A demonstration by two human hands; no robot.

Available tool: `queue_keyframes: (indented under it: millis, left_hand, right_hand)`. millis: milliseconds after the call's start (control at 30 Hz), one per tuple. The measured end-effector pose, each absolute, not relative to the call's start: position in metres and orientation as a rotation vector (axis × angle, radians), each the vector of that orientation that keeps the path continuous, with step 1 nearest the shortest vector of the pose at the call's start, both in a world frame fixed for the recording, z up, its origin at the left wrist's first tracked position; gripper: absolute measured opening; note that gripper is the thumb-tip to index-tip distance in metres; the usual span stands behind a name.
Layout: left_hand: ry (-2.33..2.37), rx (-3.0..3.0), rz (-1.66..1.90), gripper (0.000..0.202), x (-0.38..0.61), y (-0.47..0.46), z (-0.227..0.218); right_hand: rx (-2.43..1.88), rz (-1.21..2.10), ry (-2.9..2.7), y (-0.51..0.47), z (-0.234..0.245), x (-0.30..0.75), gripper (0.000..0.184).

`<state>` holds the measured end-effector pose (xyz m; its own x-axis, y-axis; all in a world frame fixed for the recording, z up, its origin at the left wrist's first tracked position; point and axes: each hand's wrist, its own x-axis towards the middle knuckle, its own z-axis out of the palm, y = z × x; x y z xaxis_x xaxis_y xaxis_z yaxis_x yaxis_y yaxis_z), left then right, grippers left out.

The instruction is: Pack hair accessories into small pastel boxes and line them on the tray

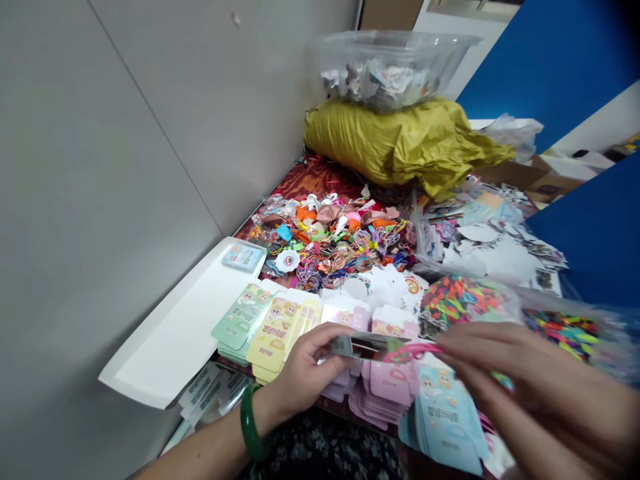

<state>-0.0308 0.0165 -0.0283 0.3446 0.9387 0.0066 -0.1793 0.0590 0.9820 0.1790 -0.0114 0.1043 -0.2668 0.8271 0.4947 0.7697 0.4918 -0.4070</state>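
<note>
My left hand, with a green bangle on its wrist, grips a small flat card box between thumb and fingers. The box's open end faces right and its inside looks dark. In the fingertips of my right hand, which is blurred, is a looped pink cord whose far end reaches the box opening. Under the hands are stacks of flat printed cartons: green, yellow, pink and blue.
A white tray on the left holds one finished-looking box. Behind the cartons lie heaped hair ties and trinkets, white paper cutouts and a bag of colourful pieces. A clear tub rests on a yellow sack.
</note>
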Motion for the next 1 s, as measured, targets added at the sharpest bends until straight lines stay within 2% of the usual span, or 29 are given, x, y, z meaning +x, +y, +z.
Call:
queue_keyframes:
  millis: [233,500,667,800,900,1000]
  left_hand:
    - [0.85,1.259,0.969,0.028,-0.027,0.015,-0.025]
    - [0.918,1.422,0.941,0.035,-0.024,0.019,-0.029]
    - [0.96,1.344,0.973,0.032,-0.022,0.022,-0.028]
    - [0.902,1.327,0.983,0.029,-0.017,0.021,-0.026]
    - [0.891,1.262,0.963,0.026,-0.016,0.021,-0.022]
    - [0.869,1.157,0.953,0.028,-0.015,0.023,-0.017]
  right_hand:
    - [-1.131,0.153,-2.388,-0.002,0.073,0.151,0.025]
    - [-1.333,0.547,-2.46,0.003,0.064,0.141,0.015]
    - [-1.262,0.409,-2.321,0.004,0.067,0.148,0.029]
    - [-1.268,0.517,-2.364,0.0,0.064,0.144,0.028]
    - [-1.271,0.51,-2.166,-0.005,0.063,0.155,0.025]
    - [-1.452,0.56,-1.69,-0.009,0.055,0.178,0.013]
